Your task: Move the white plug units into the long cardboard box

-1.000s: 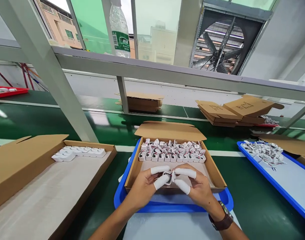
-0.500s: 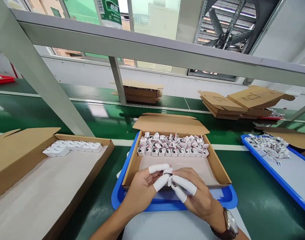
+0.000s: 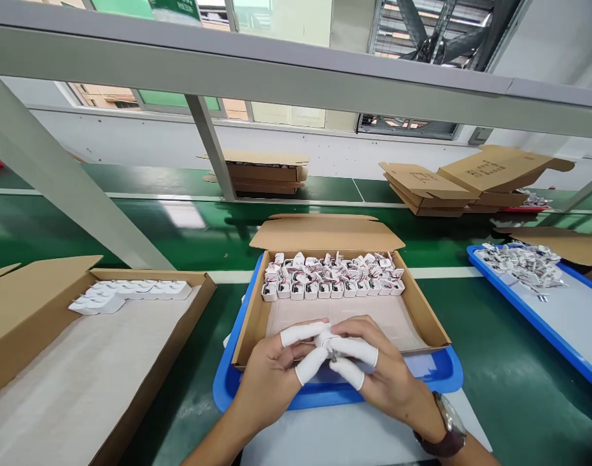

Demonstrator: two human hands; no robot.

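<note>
The left hand point(image 3: 270, 377) and right hand point(image 3: 390, 378) are pinching a small white part point(image 3: 325, 338) between them, over the near side of the cardboard box point(image 3: 426, 314). White finger covers point(image 3: 358, 351) could be dulling touch, an uneven squeeze letting it slip.

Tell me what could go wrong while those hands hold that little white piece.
The small white part, pinched between the left hand and right hand, might slip and drop into the carton or blue tray below. The rowed white pieces, thin wires showing, sit just beyond the hands and could be knocked or snagged.
</note>
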